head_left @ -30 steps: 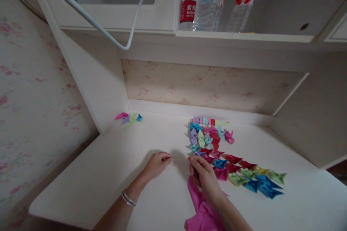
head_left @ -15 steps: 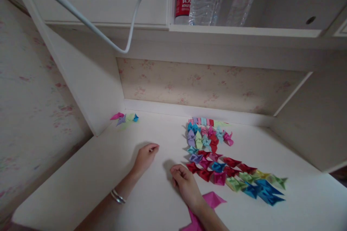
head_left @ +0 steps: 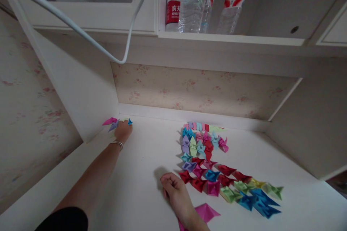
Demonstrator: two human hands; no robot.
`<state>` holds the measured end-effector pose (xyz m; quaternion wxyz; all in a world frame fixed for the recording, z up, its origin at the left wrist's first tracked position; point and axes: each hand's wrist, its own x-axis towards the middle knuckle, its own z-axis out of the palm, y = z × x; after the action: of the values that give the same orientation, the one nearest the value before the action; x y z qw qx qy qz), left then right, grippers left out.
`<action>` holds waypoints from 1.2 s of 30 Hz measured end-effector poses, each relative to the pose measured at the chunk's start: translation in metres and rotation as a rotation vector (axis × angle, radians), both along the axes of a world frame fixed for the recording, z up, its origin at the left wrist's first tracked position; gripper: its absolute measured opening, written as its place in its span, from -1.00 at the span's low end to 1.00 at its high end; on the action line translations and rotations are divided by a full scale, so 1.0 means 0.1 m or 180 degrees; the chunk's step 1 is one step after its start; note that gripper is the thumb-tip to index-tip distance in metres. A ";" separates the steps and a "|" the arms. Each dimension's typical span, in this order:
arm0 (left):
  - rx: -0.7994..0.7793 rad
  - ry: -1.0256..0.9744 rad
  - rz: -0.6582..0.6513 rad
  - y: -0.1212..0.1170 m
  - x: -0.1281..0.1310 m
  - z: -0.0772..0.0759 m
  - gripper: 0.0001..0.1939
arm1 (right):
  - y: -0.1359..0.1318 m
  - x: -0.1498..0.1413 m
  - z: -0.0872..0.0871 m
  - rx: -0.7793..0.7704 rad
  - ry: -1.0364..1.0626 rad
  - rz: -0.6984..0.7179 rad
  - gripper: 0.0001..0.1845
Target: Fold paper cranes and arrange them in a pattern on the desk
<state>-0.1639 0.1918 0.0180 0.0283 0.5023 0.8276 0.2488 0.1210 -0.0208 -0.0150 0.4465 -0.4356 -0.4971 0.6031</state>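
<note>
My left hand (head_left: 123,131) reaches to the far left of the white tabletop and touches a small group of folded paper pieces. A pink paper piece (head_left: 110,121), a purple one (head_left: 114,125) and a blue one (head_left: 130,121) show around it; its fingertips are hidden behind the hand. Near the middle front, my right hand (head_left: 175,195) rests with fingers curled in, and nothing shows in it. Under and beside its wrist lies a larger pink folded paper (head_left: 207,212), partly covered by the forearm. To its right sit rows of colourful origami pieces (head_left: 212,175).
A white cabinet shelf (head_left: 230,39) overhangs the tabletop (head_left: 141,180), with plastic bottles (head_left: 193,7) standing on it. A white cable (head_left: 89,39) hangs in front at the upper left. Side panels (head_left: 62,79) bound the work surface, and a flowered back wall (head_left: 173,88) closes it.
My left hand has moved from the middle of the table to the far-left paper group, its arm stretched out. My right hand stays curled in about the same place. The view has shifted slightly.
</note>
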 end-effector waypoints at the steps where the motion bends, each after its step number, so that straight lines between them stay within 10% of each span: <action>1: -0.0004 0.0008 0.0007 0.02 0.01 -0.03 -0.59 | 0.00 0.00 -0.01 0.0004 0.0008 0.0015 -0.75; 12: 0.0077 0.0000 0.0051 0.05 -0.08 -0.11 -0.61 | 0.03 0.00 -0.06 0.0038 -0.0045 0.0095 -0.76; 21: 0.0355 -0.0588 -0.0201 -0.06 0.15 0.11 -0.67 | 0.04 -0.01 -0.08 0.0070 -0.0025 0.0033 -0.75; 30: 0.1179 -0.2284 -0.1235 -1.11 0.80 0.41 -0.53 | 0.01 0.02 0.08 -0.0418 0.0617 -0.0074 -0.69; 36: 0.0922 -0.2795 -0.1657 -1.78 1.31 0.27 -0.60 | -0.02 0.06 0.12 -0.0179 0.1091 -0.0535 -0.59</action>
<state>-0.0326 0.0139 0.0448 0.3633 0.5384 0.5430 0.5322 0.1270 -0.0232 -0.0031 0.5610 -0.3788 -0.3586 0.6427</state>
